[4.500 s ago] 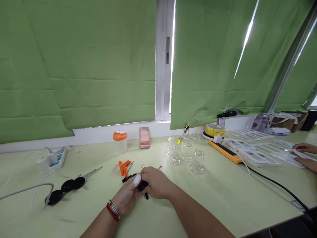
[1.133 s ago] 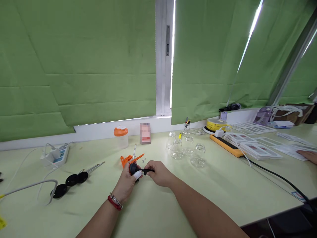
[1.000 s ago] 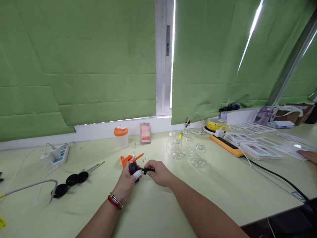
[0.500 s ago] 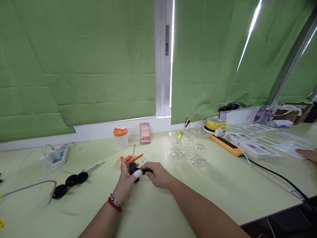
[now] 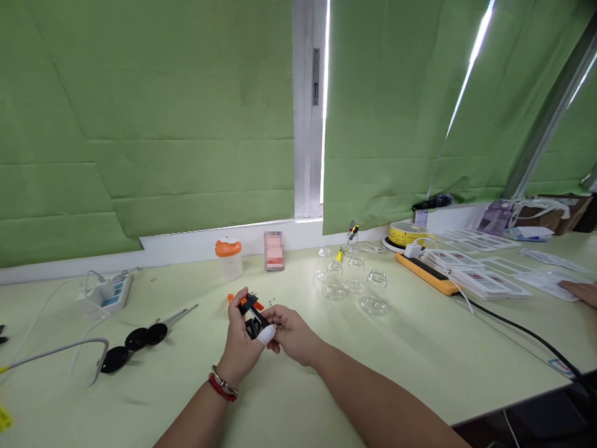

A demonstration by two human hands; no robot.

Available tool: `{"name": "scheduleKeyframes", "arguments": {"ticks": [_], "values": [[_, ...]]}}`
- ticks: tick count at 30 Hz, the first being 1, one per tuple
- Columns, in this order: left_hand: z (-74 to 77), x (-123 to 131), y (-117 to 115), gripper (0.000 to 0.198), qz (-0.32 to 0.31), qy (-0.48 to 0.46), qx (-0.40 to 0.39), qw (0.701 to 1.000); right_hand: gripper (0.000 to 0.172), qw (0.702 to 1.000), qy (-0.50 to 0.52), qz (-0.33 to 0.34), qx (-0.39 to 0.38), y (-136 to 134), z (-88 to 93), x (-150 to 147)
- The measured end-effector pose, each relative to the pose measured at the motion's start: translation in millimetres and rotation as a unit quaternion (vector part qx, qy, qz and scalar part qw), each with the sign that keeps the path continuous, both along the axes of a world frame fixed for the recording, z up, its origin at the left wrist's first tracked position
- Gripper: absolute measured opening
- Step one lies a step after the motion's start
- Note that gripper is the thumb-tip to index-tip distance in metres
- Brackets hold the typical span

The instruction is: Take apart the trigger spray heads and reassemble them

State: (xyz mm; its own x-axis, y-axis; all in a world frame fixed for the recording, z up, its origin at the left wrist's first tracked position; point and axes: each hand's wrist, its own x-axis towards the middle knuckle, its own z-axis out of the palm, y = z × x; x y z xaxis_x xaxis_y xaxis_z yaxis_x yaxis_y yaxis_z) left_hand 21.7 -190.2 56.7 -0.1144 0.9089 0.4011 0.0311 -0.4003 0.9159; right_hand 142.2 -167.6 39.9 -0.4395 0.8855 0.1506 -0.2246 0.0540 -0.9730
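My left hand, with a white wrap on its thumb, is closed around a black plastic piece with a long bar and an orange part. What kind of thing it is, I cannot make out. The fingertips of my right hand pinch at the bar's near right end, close to the wrapped thumb. Orange plastic parts lie on the table just behind the left hand, partly hidden by it. A few tiny pieces rest to the right of them.
Several upturned glass jars stand right of my hands. An orange-lidded cup and a small pink box are at the back. Black-handled tools lie left. At right are an orange power strip and another person's hand.
The black piece has turned so its bar slants down toward me. My right hand has shifted slightly down and curled its fingers at the bar's end. The left hand has tilted up.
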Motion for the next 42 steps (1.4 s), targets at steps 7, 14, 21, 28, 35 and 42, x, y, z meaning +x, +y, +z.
{"name": "scheduleKeyframes", "arguments": {"ticks": [7, 14, 21, 28, 35, 42], "values": [[-5.6, -15.9, 7.8, 0.091, 0.039, 0.258, 0.106, 0.959, 0.030, 0.994, 0.088, 0.045, -0.051, 0.9, 0.3, 3.5], [-7.5, -23.7, 15.3, 0.104, 0.061, 0.390, 0.189, 0.899, 0.038, 0.990, 0.102, 0.044, -0.083, 2.6, -3.3, 7.3], [-13.7, -24.8, 16.2, 0.114, 0.041, 0.455, 0.188, 0.870, 0.039, 0.988, 0.114, 0.063, -0.082, 2.5, -1.4, 9.6], [-14.6, -20.6, 12.3, 0.114, 0.077, 0.499, 0.198, 0.840, 0.040, 0.987, 0.118, 0.057, -0.095, 0.4, -0.4, 6.6], [-17.4, -16.9, 9.7, 0.104, 0.077, 0.489, 0.159, 0.854, 0.039, 0.988, 0.109, 0.043, -0.100, 0.9, -4.4, 3.9], [-14.9, -13.5, 9.2, 0.092, 0.090, 0.483, 0.189, 0.850, 0.045, 0.990, 0.086, 0.041, -0.103, 1.8, -5.5, 4.0]]}}
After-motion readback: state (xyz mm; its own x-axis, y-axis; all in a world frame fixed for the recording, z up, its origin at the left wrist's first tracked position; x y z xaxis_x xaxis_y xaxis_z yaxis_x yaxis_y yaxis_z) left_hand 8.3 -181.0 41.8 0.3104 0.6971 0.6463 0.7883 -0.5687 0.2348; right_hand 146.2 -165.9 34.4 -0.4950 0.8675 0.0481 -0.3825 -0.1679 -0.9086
